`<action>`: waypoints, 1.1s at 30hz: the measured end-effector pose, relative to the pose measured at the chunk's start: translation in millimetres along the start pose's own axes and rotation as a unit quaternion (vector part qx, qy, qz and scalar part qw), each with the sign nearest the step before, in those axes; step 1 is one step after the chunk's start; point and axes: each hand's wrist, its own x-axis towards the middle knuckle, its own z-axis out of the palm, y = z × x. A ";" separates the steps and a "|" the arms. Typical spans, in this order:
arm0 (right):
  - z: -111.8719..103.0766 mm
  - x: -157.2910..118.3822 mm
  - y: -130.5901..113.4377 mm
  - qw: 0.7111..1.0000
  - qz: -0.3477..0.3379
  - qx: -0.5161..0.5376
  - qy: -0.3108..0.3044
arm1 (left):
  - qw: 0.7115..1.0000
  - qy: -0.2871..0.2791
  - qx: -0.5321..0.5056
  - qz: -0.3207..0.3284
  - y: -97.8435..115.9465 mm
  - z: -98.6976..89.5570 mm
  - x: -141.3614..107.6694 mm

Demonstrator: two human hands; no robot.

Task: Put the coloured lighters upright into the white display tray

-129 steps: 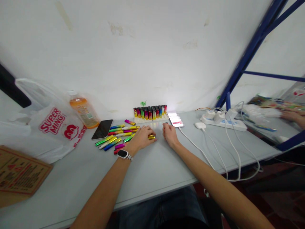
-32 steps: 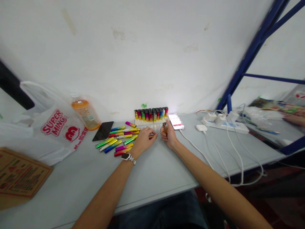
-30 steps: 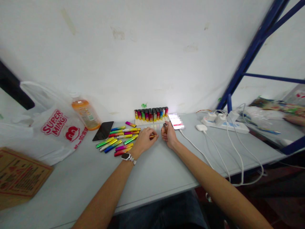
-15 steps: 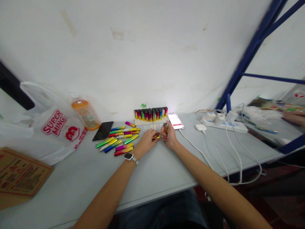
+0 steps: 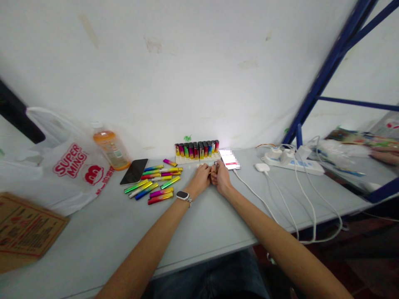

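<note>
Right hand (image 5: 222, 177): curled closed around a slim, dark metallic piece (image 5: 215, 167), probably a lighter, its lower part hidden.
Left hand (image 5: 203, 176): brought against the right hand's fingers; whether anything is gripped cannot be told.
Handwork: the piece is apparently being worked on between both hands; steady holding and careful alignment seem called for.
Shiny two-tone tubes (image 5: 162, 178): scattered leftward on the grey table (image 5: 212, 224).
Black-topped multicoloured lighters (image 5: 196, 150): stood upright in a white rack (image 5: 183, 160) behind the hands.
</note>
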 end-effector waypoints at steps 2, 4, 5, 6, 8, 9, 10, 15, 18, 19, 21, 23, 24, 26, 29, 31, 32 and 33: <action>-2.0 -0.3 -1.1 0.999 -0.028 0.006 -0.029 | 1.000 0.012 0.000 0.007 -2.0 1.6 -0.5; -5.4 1.6 -2.7 0.994 -0.094 -0.008 -0.049 | 1.000 0.018 -0.002 0.015 -3.5 1.1 -1.8; -8.0 3.9 -4.0 0.990 -0.129 -0.024 -0.054 | 1.000 0.018 -0.005 0.015 -3.8 0.1 -2.3; -11.3 7.5 -6.0 0.984 -0.164 -0.044 -0.056 | 1.000 0.017 -0.009 0.012 -3.7 -1.0 -2.6; -19.8 18.6 -12.5 0.966 -0.227 -0.112 -0.050 | 1.000 0.017 -0.016 0.004 -2.2 -3.8 -3.0; -24.8 26.1 -17.2 0.953 -0.257 -0.154 -0.038 | 1.000 0.016 -0.020 0.002 -1.2 -5.3 -3.3; -30.0 34.6 -22.7 0.933 -0.290 -0.215 -0.017 | 1.000 0.017 -0.024 0.003 0.0 -6.8 -3.8; -50.4 83.6 -52.5 0.872 -0.316 -0.373 0.020 | 0.994 0.048 -0.102 -0.016 4.2 -15.5 -10.4; -53.7 107.8 -61.0 0.855 -0.342 -0.388 0.014 | 0.976 0.091 -0.191 -0.055 6.5 -22.0 -14.2; -53.7 114.1 -61.7 0.848 -0.355 -0.393 0.013 | 0.969 0.107 -0.215 -0.064 7.5 -24.1 -14.8; -52.4 123.8 -61.5 0.833 -0.372 -0.409 0.002 | 0.956 0.137 -0.249 -0.072 9.4 -27.9 -15.0; -50.1 130.3 -60.9 0.819 -0.379 -0.430 -0.016 | 0.949 0.153 -0.266 -0.072 10.4 -30.1 -14.4; -48.6 132.6 -61.0 0.813 -0.381 -0.440 -0.025 | 0.947 0.156 -0.270 -0.072 10.3 -30.5 -14.0; -45.6 135.6 -62.5 0.802 -0.380 -0.460 -0.043 | 0.944 0.159 -0.278 -0.076 8.9 -29.7 -13.4; -41.2 138.1 -66.5 0.783 -0.375 -0.492 -0.067 | 0.931 0.174 -0.308 -0.088 5.1 -26.4 -13.0; -39.3 139.5 -68.4 0.773 -0.367 -0.512 -0.078 | 0.921 0.184 -0.329 -0.096 2.6 -24.5 -12.6; -38.8 140.2 -68.6 0.768 -0.365 -0.520 -0.081 | 0.918 0.187 -0.336 -0.098 1.6 -24.1 -12.3; -38.8 140.9 -68.4 0.761 -0.367 -0.530 -0.080 | 0.917 0.187 -0.339 -0.101 0.7 -24.2 -12.2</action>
